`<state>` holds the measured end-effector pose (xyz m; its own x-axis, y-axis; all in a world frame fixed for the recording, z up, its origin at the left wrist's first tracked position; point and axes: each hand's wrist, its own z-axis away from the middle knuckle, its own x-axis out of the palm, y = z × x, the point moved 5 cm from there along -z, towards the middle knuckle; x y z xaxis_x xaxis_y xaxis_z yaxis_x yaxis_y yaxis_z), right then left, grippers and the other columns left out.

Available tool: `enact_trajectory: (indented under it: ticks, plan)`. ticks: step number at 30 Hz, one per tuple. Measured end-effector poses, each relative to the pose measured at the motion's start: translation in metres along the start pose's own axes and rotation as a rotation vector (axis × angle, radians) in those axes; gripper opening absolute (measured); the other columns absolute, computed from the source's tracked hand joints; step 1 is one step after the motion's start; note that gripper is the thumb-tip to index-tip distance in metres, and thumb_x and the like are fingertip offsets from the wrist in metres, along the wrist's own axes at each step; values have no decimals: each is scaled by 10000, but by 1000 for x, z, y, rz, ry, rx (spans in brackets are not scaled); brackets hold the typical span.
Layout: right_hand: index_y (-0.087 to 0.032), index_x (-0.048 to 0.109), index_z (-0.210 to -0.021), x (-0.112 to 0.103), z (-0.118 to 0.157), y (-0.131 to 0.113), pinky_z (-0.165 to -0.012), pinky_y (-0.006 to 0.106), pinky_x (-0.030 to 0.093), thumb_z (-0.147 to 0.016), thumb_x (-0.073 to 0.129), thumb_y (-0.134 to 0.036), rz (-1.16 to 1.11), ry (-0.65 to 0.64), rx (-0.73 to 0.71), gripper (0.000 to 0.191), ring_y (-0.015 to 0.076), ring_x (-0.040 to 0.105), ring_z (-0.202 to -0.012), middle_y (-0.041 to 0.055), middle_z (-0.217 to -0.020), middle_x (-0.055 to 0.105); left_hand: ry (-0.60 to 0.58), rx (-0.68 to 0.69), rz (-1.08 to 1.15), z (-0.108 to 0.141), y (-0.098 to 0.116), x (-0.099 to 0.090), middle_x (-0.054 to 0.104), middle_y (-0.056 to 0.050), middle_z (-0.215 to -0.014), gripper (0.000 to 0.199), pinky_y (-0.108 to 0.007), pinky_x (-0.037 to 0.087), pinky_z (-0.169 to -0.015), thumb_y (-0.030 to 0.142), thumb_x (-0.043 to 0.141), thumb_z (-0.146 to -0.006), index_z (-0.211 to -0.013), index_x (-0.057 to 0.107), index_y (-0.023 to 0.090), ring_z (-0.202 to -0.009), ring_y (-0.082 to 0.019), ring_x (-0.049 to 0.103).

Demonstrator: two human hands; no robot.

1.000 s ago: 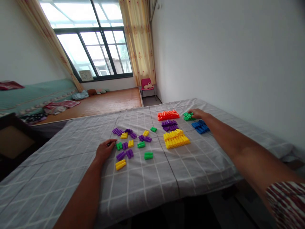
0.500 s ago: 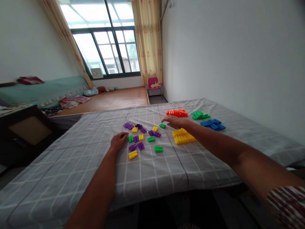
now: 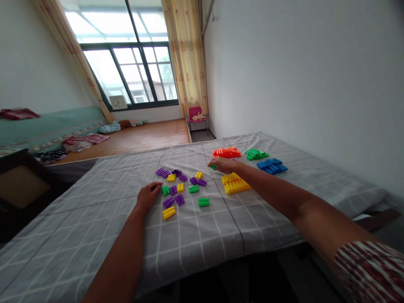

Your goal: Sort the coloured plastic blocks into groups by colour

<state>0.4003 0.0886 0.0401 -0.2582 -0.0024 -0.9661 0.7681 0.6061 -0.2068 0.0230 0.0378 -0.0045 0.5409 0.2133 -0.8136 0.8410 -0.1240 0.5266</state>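
My right hand [image 3: 221, 165] reaches over the bedspread, its fingertips closed on a small green plastic block [image 3: 213, 167] shaped like paired tubes. A bit of purple shows behind that wrist. At the left, my left hand [image 3: 150, 195] rests on the cloth with its fingers curled together; whether it holds anything I cannot make out. Close to its fingertips lies another green block [image 3: 166, 190]. Purple blocks [image 3: 179, 199], yellow blocks [image 3: 169, 213] and other green blocks [image 3: 203, 202] lie scattered between the hands.
Sorted by colour, an orange pile [image 3: 226, 152], a green pile [image 3: 256, 154], a blue pile [image 3: 272, 166] and a yellow pile [image 3: 235, 184] sit on the right of the grey checked cloth [image 3: 195, 235]. A white wall [image 3: 284, 84] borders the right side.
My right hand has come down onto the green block, which lay loose beside its fingertips before. My left hand stays by the scattered blocks. The whole view has shifted slightly.
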Motion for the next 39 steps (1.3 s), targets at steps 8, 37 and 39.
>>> enact_trajectory:
  ticks: [8,37,39]
  plan:
    - [-179,566,-1271,-87,98,176,-900,267,466,-769,543,-117,140,174,528,507,196,616,-1082,80,-1273,626,21,-37,-20,-2,1,-4,743,-16,-1024,333,-293,504,-878,426,516,-779,-982,724,264,-973,-215,670]
    - [-176,667,-1115,-69,42,33,-840,305,486,-879,472,-239,106,280,187,312,210,655,-919,80,-1069,708,26,-24,-9,3,4,9,738,-39,-999,317,-257,492,-800,293,502,-845,-1056,725,216,-909,-183,656]
    - [-199,673,-1097,-45,19,-31,-821,278,478,-883,487,-237,50,175,15,287,189,648,-914,61,-1064,709,23,-21,-5,3,3,10,736,-44,-1009,315,-259,490,-803,269,500,-848,-1062,724,212,-913,-184,655]
